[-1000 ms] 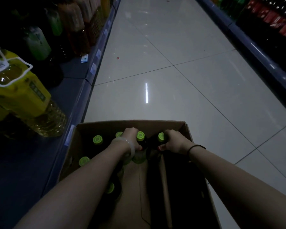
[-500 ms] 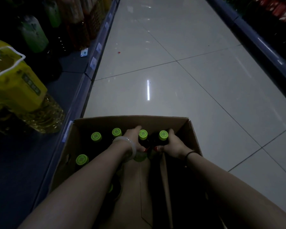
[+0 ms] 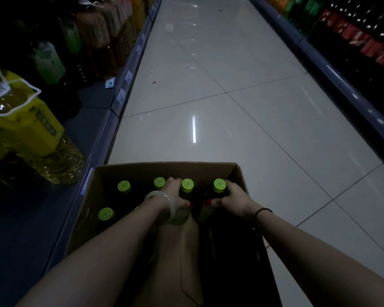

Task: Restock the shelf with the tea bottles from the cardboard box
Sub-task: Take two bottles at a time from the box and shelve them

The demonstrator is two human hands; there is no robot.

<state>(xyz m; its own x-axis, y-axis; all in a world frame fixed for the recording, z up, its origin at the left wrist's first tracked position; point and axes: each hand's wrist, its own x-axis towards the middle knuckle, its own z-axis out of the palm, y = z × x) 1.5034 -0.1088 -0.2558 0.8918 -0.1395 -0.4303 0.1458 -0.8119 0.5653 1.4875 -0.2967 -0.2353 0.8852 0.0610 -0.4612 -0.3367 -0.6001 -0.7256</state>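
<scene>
Glossy pale floor tiles (image 3: 242, 134) fill the dim aisle. At 6 o'clock, an open brown cardboard box (image 3: 164, 171) holds green-capped dark tea bottles; left hand (image 3: 177, 196) grips one bottle (image 3: 187, 187), right hand (image 3: 233, 199) grips another (image 3: 219, 187). Blue shelf (image 3: 91, 134) at 9 o'clock.

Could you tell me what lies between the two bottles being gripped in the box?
In the head view, only a dark gap and both thumbs lie between the left bottle and the right bottle.

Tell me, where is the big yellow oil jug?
The oil jug stands on the low shelf at the left of the head view, just beyond the box.
</scene>
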